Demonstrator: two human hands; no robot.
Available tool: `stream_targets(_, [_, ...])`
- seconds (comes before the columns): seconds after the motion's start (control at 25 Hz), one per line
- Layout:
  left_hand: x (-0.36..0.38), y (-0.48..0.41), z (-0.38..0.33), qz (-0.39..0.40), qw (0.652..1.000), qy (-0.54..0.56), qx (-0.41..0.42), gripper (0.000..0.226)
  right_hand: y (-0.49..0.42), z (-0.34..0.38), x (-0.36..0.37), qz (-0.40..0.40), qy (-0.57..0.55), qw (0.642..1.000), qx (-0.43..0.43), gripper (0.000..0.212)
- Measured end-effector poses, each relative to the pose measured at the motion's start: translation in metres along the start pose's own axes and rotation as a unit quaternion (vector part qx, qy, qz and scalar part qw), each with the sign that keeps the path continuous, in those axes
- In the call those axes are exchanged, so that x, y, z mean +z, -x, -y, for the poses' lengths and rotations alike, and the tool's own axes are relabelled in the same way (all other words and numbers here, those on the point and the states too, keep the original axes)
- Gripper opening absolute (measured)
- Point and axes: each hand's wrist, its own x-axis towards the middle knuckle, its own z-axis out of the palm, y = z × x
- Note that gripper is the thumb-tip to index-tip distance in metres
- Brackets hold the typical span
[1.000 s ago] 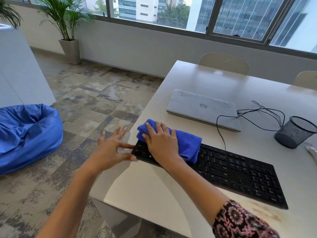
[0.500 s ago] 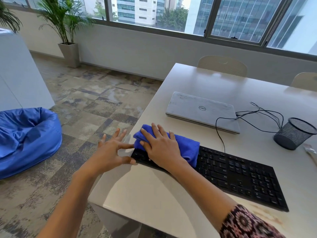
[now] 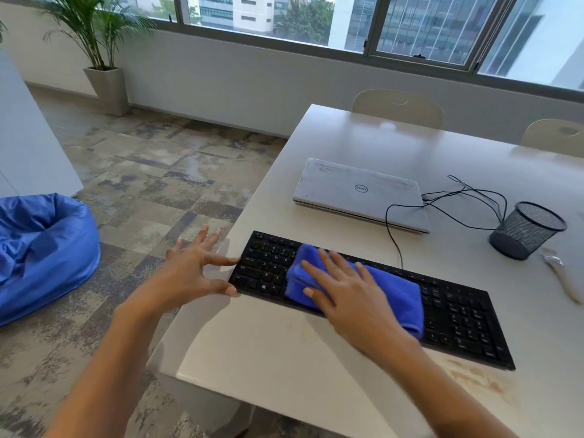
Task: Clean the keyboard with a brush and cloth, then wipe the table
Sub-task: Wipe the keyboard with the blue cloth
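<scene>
A black keyboard (image 3: 458,314) lies near the front edge of the white table (image 3: 284,358). A folded blue cloth (image 3: 395,292) covers its middle keys. My right hand (image 3: 344,289) presses flat on the cloth with straight, spread fingers. My left hand (image 3: 192,270) steadies the keyboard's left end, thumb and forefinger touching its edge, the other fingers spread off the table side. A pale brush (image 3: 565,273) lies on the table at the far right, partly cut off by the frame.
A closed grey laptop (image 3: 360,194) sits behind the keyboard, with black cables (image 3: 442,203) running right to a black mesh cup (image 3: 527,230). Two chairs (image 3: 398,105) stand at the far side. A blue beanbag (image 3: 41,251) and a potted plant (image 3: 104,83) are on the floor left.
My right hand has slid the cloth rightward from the keyboard's left end to its middle, uncovering the left keys. My left hand still holds the left end.
</scene>
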Motion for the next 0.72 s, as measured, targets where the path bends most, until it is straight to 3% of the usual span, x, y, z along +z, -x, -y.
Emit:
stream_targets(0.08, [-0.002,-0.001,-0.002,0.005,1.000,-0.017,-0.006,0.076,-0.005,-0.029,-0.008,0.014,0.021,0.999,0.038,0.079])
stream_targets(0.2, [-0.004,-0.005,-0.003,0.007,0.999,-0.038,-0.005,0.065,-0.035,-0.034,-0.015,0.035,0.038,0.998,0.022,0.067])
stream_targets(0.36, [-0.005,-0.004,-0.001,0.025,1.000,-0.012,-0.009,0.073,-0.081,0.024,0.001,0.038,0.019,0.998,-0.049,0.056])
stream_targets(0.48, [0.005,0.002,0.007,-0.004,0.998,0.055,-0.011,0.063,-0.086,0.063,0.008,0.023,0.019,0.995,-0.096,0.056])
stream_targets(0.72, [0.012,0.006,0.010,-0.027,0.997,0.077,-0.011,0.053,-0.043,0.033,0.007,0.014,0.014,0.961,-0.276,0.058])
